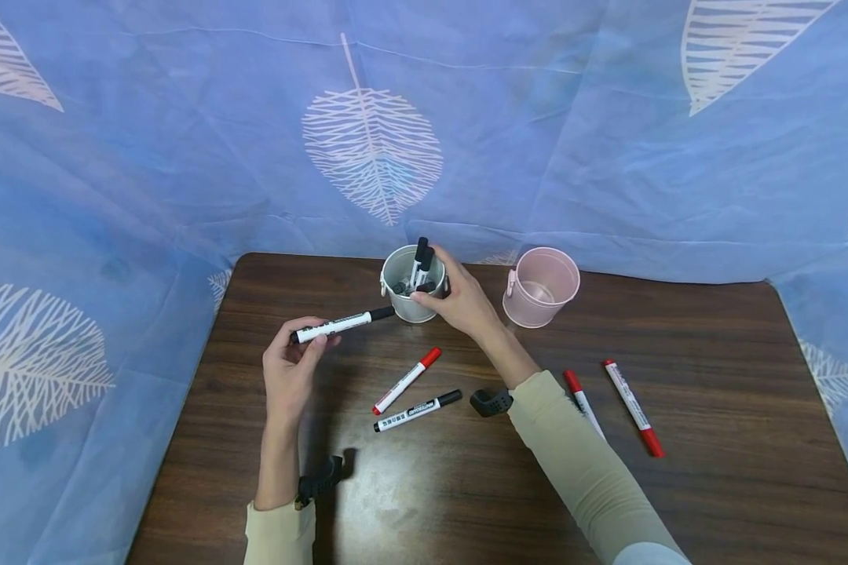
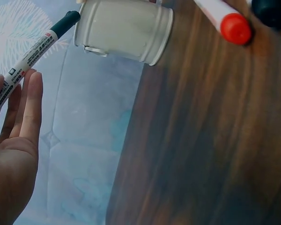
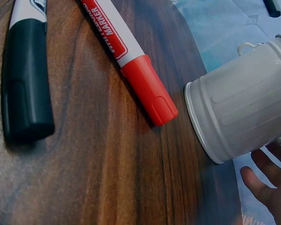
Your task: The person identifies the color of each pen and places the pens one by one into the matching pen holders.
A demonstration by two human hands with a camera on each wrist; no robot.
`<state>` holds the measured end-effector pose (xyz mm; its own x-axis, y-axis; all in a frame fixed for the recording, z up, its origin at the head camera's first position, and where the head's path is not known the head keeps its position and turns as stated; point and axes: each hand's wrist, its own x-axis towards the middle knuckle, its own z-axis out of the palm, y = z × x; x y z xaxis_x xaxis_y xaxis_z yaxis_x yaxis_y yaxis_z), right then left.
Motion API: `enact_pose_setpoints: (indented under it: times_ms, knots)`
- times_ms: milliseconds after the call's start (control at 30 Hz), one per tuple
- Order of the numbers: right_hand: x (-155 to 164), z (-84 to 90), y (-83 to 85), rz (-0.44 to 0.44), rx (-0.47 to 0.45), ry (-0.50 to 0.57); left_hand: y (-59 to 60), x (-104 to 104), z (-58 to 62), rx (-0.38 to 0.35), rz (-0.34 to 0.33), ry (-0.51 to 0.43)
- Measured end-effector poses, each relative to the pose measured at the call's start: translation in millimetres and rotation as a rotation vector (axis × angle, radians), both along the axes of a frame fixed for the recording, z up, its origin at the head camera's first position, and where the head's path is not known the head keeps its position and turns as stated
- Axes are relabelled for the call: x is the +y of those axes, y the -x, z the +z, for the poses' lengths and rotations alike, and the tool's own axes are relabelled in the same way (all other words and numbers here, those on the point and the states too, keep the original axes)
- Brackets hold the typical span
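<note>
Dark wood grain runs across the surface, backed and flanked by a blue cloth printed with pale leaves. The left hand pinches a black-capped marker near its tail, the cap pointing toward the grey bucket, just short of its side. The right hand wraps around that bucket's near side, fingers curled on its rim; several black-capped markers stand inside, two poking above the rim. A pink bucket stands just to the right, apart from the grey one. Between the forearms lie a red-capped marker and another black-capped one, close together. Right of the right sleeve lie two more red markers, one partly hidden by the sleeve.
</note>
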<state>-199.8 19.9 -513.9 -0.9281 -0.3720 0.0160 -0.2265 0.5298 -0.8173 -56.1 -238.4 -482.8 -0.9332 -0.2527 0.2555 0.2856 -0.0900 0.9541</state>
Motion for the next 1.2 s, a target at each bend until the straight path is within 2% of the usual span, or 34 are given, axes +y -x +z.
enact_pose_setpoints:
  times_ms: [400, 933, 1200]
  knots:
    - [1.0, -4.0, 0.2, -0.006, 0.019, 0.011, 17.7, -1.9, 10.2, 0.051, -0.013, 0.021]
    - [0.3, -5.2, -0.2, 0.003, 0.032, 0.035, 25.7, -1.7, 12.6, 0.075, -0.053, -0.064]
    - [0.1, -6.3, 0.1, 0.006, 0.028, 0.042, 29.4, 2.1, 14.0, 0.070, -0.041, -0.082]
